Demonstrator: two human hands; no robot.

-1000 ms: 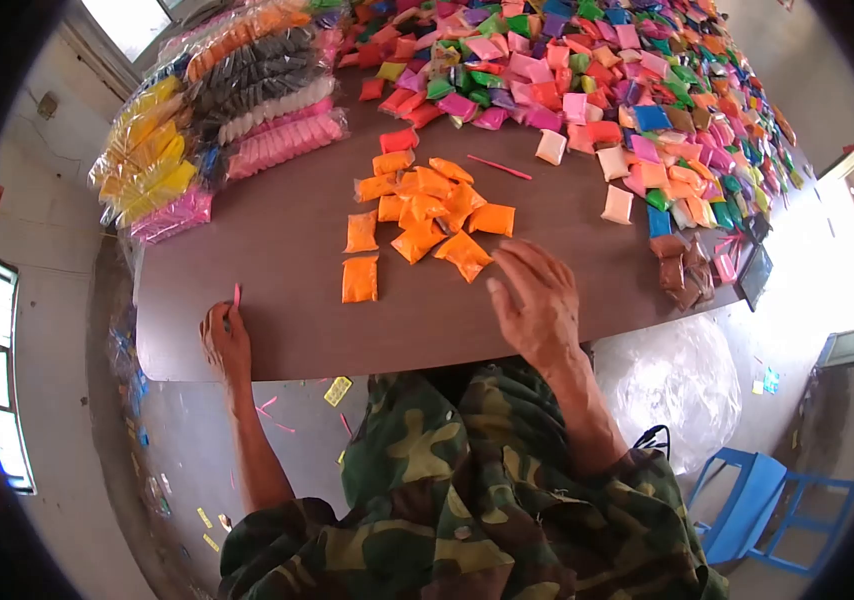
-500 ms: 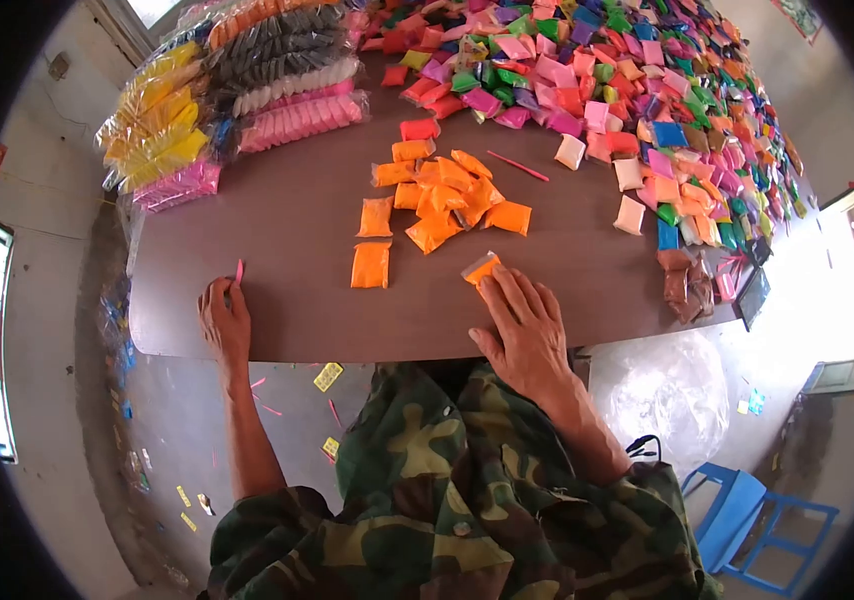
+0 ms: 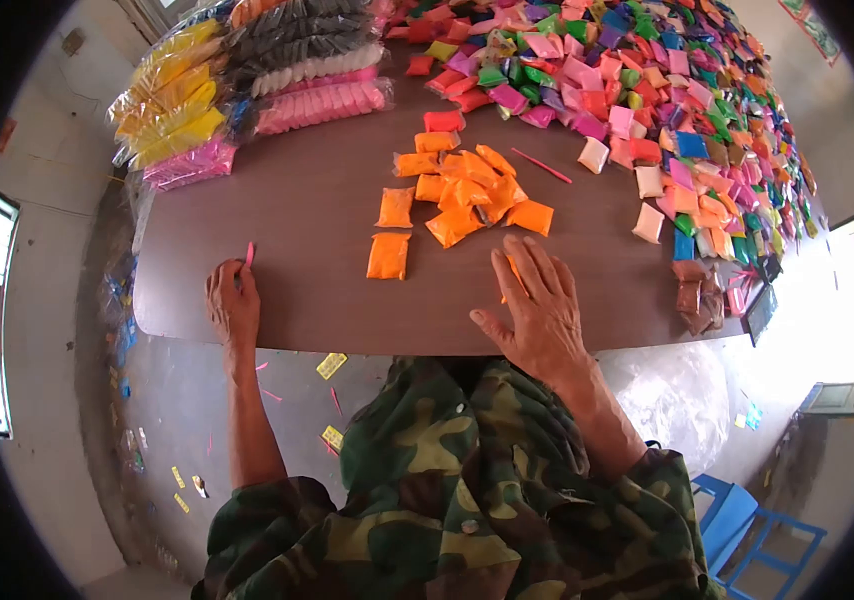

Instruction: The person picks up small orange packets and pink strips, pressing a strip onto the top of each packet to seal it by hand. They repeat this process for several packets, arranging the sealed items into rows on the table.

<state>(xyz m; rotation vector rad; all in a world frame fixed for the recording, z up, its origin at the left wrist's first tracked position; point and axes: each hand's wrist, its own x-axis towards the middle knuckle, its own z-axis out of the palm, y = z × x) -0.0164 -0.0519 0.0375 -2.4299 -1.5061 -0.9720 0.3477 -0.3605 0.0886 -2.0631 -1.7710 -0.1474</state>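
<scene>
At the left of the table, my left hand (image 3: 234, 305) is closed, and a slim pink plastic stick (image 3: 250, 254) juts up from its fingers. My right hand (image 3: 537, 300) lies flat with fingers stretched over a small orange packet (image 3: 512, 268). Only a sliver of that packet shows between the thumb side and the fingers. Just beyond is a loose pile of orange packets (image 3: 467, 190). Two more, an upper orange packet (image 3: 395, 207) and a lower orange packet (image 3: 388, 256), lie one behind the other left of the pile.
A heap of many-coloured packets (image 3: 587, 80) covers the table's back right. Clear bags of sorted packets (image 3: 322, 105) are stacked at back left. Another pink stick (image 3: 541, 166) lies behind the orange pile. Brown packets (image 3: 697, 295) sit near the right edge; a blue stool (image 3: 732, 520) stands below.
My right hand has slid forward over the orange packet, which now is mostly hidden beneath it. My left hand keeps the pink stick. The whole view has shifted slightly.
</scene>
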